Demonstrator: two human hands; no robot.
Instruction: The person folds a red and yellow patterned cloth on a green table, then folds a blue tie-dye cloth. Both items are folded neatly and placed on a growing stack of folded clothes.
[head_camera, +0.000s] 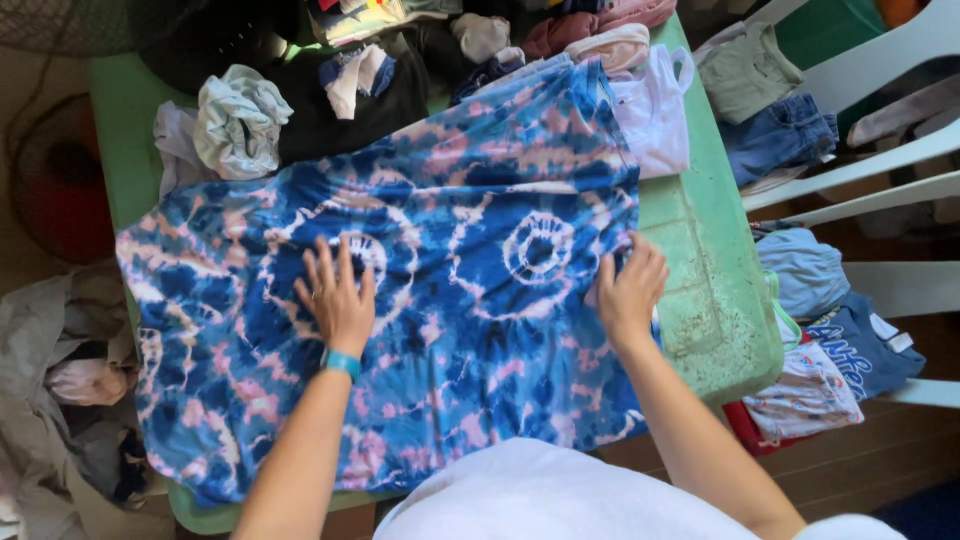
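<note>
One tie-dye shirt (450, 290) under two hands: left hand (338, 298) flat, right hand (628, 288) pinching

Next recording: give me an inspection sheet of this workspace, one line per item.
Surface: green plastic table, worn and speckled at its right end, mostly covered by cloth.
Job's things: blue, white and pink tie-dye garment spread flat across the table.
Clutter: heap of crumpled clothes along the far edge, including a white top.
Grippers: left hand flat on the garment, fingers spread, teal wristband; right hand pinching the garment's right edge.
Cables: nothing seen.
Surroundings: white plastic chairs on the right holding folded jeans and other clothes; more clothes piled at the left; wooden floor.
</note>
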